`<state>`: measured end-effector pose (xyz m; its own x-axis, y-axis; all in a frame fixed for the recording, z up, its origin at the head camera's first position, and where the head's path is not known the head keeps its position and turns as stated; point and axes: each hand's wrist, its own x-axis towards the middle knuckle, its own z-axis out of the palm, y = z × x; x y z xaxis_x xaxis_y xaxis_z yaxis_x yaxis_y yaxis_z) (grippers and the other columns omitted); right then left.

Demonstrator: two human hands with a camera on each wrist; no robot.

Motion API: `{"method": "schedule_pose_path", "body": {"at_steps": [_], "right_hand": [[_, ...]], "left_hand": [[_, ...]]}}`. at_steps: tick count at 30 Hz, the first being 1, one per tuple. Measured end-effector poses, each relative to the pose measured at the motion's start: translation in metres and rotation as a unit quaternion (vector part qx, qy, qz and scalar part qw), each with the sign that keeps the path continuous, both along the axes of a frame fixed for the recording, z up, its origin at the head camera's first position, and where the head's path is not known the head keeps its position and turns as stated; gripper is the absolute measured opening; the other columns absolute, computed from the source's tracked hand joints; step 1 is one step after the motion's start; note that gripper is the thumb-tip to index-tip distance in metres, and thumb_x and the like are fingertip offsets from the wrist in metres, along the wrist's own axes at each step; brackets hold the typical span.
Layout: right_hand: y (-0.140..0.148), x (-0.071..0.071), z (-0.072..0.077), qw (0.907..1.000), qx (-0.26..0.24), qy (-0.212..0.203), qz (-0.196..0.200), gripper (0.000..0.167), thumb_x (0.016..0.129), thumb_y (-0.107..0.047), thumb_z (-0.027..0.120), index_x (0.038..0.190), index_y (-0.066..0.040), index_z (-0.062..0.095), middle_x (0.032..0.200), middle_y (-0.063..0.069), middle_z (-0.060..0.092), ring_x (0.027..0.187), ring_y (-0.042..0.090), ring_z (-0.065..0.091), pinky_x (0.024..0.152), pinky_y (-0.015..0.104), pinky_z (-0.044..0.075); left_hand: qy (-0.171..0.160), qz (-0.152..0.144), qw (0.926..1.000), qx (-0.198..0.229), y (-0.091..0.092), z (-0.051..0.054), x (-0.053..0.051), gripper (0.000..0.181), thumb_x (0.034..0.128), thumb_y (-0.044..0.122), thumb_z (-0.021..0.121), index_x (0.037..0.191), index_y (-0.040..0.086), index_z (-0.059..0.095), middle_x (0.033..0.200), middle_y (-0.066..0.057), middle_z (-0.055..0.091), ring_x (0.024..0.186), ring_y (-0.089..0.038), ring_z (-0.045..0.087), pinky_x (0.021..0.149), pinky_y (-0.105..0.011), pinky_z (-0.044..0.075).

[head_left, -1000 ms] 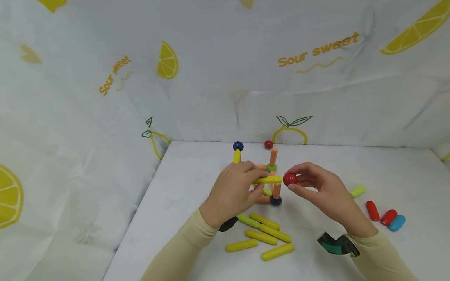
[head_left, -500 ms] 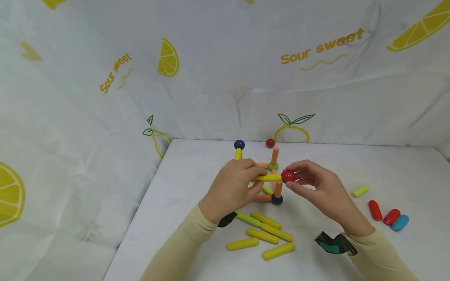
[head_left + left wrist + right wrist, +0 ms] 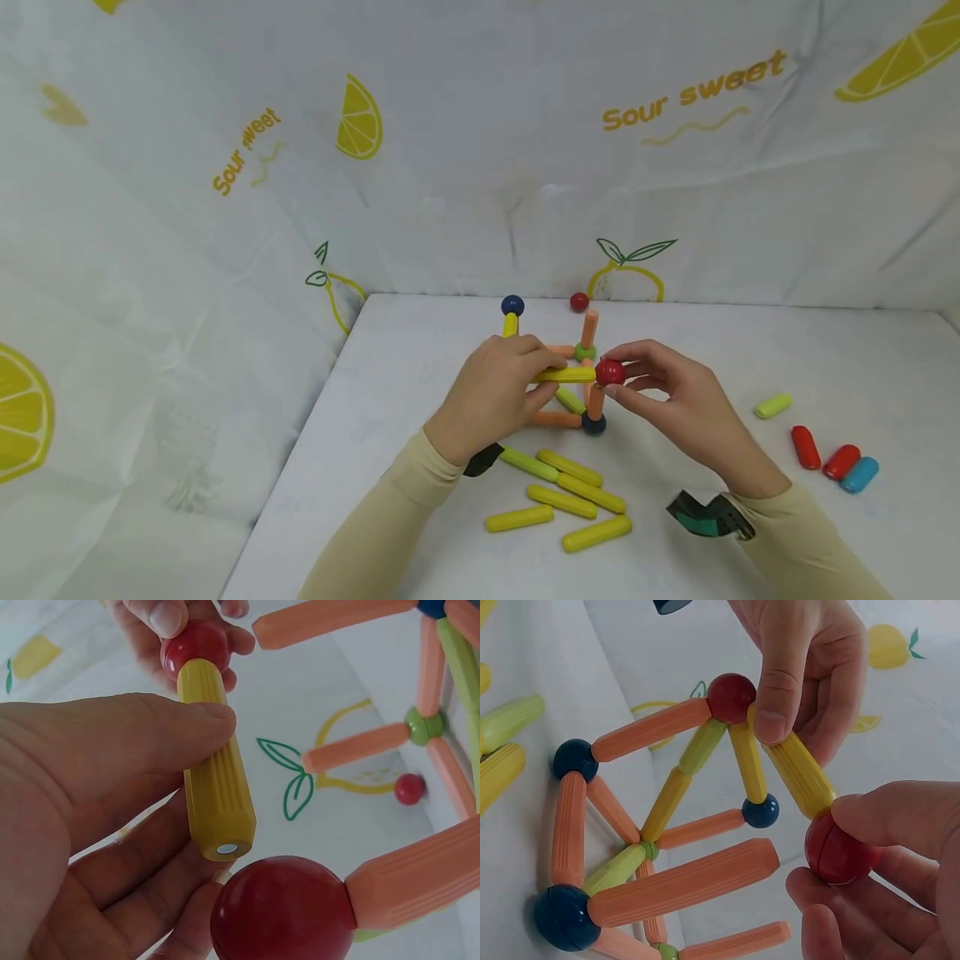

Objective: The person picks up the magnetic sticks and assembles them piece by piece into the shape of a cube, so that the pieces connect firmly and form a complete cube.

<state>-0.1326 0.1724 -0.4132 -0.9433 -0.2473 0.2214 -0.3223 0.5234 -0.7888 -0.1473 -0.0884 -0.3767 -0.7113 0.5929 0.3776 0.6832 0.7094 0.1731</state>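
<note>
My left hand (image 3: 487, 396) pinches a yellow magnetic rod (image 3: 217, 784) between thumb and fingers; a small metal disc shows in its near end. On the rod's far end sits a red ball (image 3: 610, 372), which the thumb and fingers of my right hand (image 3: 686, 408) pinch. Below and behind stands a frame of orange rods (image 3: 682, 881) joined by blue balls (image 3: 566, 917), green balls (image 3: 426, 726) and another red ball (image 3: 731, 697). Several orange rods of the frame stick up with free ends. In the head view my left hand hides part of the frame.
Several loose yellow rods (image 3: 597, 533) and a light green rod (image 3: 529, 463) lie in front of the frame. At the right are a short light green rod (image 3: 773, 406), two red pieces (image 3: 806, 447) and a blue piece (image 3: 859, 475). A loose red ball (image 3: 579, 302) rests near the back edge.
The red ball in my right hand has moved left onto the yellow rod's end, closing the small gap between them. My left hand keeps its pinch on the rod.
</note>
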Motion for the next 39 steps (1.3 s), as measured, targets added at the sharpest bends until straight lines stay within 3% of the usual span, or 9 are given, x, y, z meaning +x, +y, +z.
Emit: {"method": "schedule_pose_path", "body": {"at_steps": [12, 25, 29, 33, 39], "right_hand": [[-0.002, -0.001, -0.001, 0.9997, 0.023, -0.01, -0.003, 0.037, 0.099, -0.031, 0.081, 0.133, -0.022, 0.068, 0.125, 0.001, 0.075, 0.1, 0.016, 0.075, 0.083, 0.019, 0.06], [-0.007, -0.003, -0.008, 0.9997, 0.016, -0.009, 0.014, 0.037, 0.098, -0.023, 0.083, 0.132, -0.024, 0.069, 0.126, -0.002, 0.076, 0.107, 0.019, 0.073, 0.09, 0.014, 0.057], [-0.009, -0.005, -0.01, 0.9991, 0.031, -0.013, 0.024, 0.043, 0.098, -0.022, 0.083, 0.138, -0.022, 0.067, 0.13, -0.002, 0.075, 0.111, 0.019, 0.071, 0.094, 0.02, 0.06], [-0.011, -0.007, -0.014, 0.9981, 0.049, -0.019, 0.032, 0.048, 0.098, -0.018, 0.082, 0.142, -0.018, 0.064, 0.129, 0.0, 0.075, 0.11, 0.021, 0.071, 0.095, 0.037, 0.064], [-0.011, -0.008, -0.017, 0.9983, 0.052, -0.008, 0.026, 0.047, 0.097, -0.011, 0.082, 0.14, -0.019, 0.066, 0.125, 0.002, 0.076, 0.108, 0.022, 0.072, 0.091, 0.03, 0.064]], "left_hand": [[-0.002, -0.007, 0.9998, 0.02, -0.004, -0.002, -0.003, 0.02, 0.0955, 0.017, 0.083, 0.116, 0.017, 0.083, 0.105, 0.006, 0.079, 0.082, -0.008, 0.069, 0.075, -0.025, 0.051], [-0.036, 0.016, 0.9987, -0.033, -0.007, 0.0, -0.002, 0.016, 0.096, 0.019, 0.081, 0.112, 0.019, 0.081, 0.103, 0.006, 0.075, 0.082, -0.011, 0.065, 0.081, -0.028, 0.054], [-0.039, 0.009, 0.9987, -0.031, -0.008, 0.0, -0.003, 0.017, 0.0964, 0.018, 0.08, 0.113, 0.018, 0.081, 0.104, 0.005, 0.075, 0.081, -0.01, 0.065, 0.081, -0.028, 0.055], [-0.046, 0.006, 0.9984, -0.032, -0.008, -0.001, -0.004, 0.019, 0.0975, 0.019, 0.08, 0.117, 0.019, 0.081, 0.107, 0.005, 0.077, 0.084, -0.011, 0.067, 0.083, -0.028, 0.056], [-0.065, -0.002, 0.9976, -0.025, -0.009, -0.001, -0.004, 0.022, 0.0988, 0.02, 0.08, 0.121, 0.019, 0.08, 0.11, 0.005, 0.078, 0.087, -0.01, 0.068, 0.086, -0.028, 0.056]]}}
